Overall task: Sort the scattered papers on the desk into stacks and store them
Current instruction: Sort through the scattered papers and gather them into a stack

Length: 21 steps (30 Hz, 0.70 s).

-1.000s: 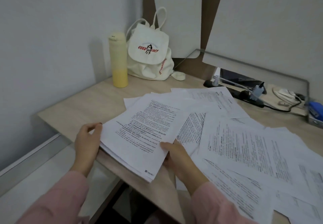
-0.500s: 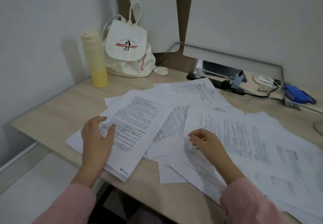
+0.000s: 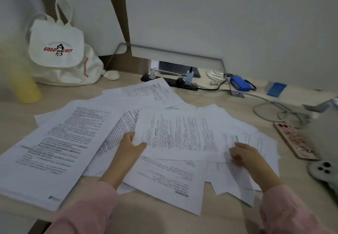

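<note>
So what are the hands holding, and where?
The left hand pinches the top sheet by its lower left corner. The right hand lies curled on the papers to the right; whether it grips one is unclear.

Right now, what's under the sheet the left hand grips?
More printed sheets fan out below the top sheet, gripped by the left hand. How many lie beneath it is hidden; the desk there is covered.
</note>
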Each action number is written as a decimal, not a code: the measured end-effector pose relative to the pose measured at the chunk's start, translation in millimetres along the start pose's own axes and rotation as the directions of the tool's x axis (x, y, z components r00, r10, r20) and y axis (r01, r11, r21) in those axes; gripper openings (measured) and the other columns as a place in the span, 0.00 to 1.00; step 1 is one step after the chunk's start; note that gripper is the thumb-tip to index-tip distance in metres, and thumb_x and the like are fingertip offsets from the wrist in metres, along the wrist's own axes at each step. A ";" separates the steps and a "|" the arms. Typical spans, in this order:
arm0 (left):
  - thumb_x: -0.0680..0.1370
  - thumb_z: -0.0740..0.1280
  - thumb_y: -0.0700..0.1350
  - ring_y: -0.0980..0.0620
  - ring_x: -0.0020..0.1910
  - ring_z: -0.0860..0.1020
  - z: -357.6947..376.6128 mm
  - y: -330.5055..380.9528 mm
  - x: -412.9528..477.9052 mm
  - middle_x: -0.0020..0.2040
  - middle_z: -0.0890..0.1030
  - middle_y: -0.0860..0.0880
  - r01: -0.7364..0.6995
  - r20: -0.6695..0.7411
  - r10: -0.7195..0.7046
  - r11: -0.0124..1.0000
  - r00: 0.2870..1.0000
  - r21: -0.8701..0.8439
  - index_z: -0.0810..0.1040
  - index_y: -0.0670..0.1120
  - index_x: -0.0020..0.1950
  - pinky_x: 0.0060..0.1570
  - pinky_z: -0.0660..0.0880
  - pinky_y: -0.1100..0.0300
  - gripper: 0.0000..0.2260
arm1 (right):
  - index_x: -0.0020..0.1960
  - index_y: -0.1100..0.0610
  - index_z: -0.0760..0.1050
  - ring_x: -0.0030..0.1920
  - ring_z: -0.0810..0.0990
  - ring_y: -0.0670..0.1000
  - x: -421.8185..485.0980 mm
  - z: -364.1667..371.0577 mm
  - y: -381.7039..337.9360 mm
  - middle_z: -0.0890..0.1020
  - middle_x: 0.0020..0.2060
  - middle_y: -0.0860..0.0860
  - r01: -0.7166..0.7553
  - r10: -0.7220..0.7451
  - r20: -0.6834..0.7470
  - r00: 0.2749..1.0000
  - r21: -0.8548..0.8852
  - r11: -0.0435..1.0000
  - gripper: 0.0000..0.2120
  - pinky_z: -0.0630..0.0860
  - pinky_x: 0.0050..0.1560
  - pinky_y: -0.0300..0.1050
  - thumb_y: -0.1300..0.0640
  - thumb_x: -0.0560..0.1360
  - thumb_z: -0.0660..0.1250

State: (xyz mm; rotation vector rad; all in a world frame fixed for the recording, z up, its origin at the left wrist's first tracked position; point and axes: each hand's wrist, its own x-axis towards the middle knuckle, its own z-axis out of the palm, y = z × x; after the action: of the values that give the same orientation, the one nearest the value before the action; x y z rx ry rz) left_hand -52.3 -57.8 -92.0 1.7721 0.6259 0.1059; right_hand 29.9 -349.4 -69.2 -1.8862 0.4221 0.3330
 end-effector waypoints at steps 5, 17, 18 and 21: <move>0.76 0.66 0.39 0.48 0.49 0.75 7.7 7.3 -10.3 0.58 0.74 0.48 0.045 -0.009 -0.047 0.987 0.999 -0.154 0.63 0.45 0.69 0.47 0.72 0.56 0.23 | 0.52 0.68 0.77 0.37 0.75 0.55 -2.0 -4.6 4.3 0.79 0.44 0.61 0.014 -0.017 0.108 0.994 0.030 0.999 0.09 0.72 0.36 0.43 0.65 0.75 0.63; 0.77 0.66 0.43 0.47 0.51 0.79 26.4 -2.5 -39.9 0.57 0.80 0.46 0.122 0.143 -0.107 0.987 0.984 -0.100 0.73 0.47 0.60 0.52 0.76 0.51 0.12 | 0.35 0.62 0.71 0.25 0.78 0.54 -41.3 -21.3 38.5 0.78 0.28 0.58 -0.003 -0.050 0.157 0.986 0.318 0.948 0.10 0.77 0.25 0.42 0.69 0.75 0.62; 0.77 0.65 0.43 0.47 0.52 0.79 26.2 -4.5 -42.5 0.57 0.80 0.46 0.109 0.138 -0.097 0.991 0.986 -0.083 0.74 0.48 0.59 0.54 0.76 0.51 0.11 | 0.34 0.61 0.71 0.24 0.78 0.52 -41.5 -25.1 43.0 0.78 0.26 0.56 0.015 -0.062 0.130 0.990 0.339 0.941 0.11 0.77 0.25 0.41 0.69 0.75 0.61; 0.78 0.63 0.44 0.48 0.51 0.80 18.6 -7.5 -50.9 0.54 0.81 0.49 0.041 0.038 -0.037 0.993 0.999 -0.115 0.76 0.50 0.58 0.51 0.77 0.50 0.09 | 0.38 0.62 0.73 0.25 0.77 0.49 -44.3 -38.1 48.8 0.79 0.31 0.55 0.026 -0.070 0.091 0.993 0.416 0.909 0.09 0.75 0.23 0.37 0.68 0.76 0.60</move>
State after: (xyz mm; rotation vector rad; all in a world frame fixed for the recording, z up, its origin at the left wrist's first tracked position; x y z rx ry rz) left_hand -91.1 -96.3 -92.0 1.6461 0.6163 0.0818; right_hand -30.4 -394.9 -78.3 -1.4531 0.3436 0.2811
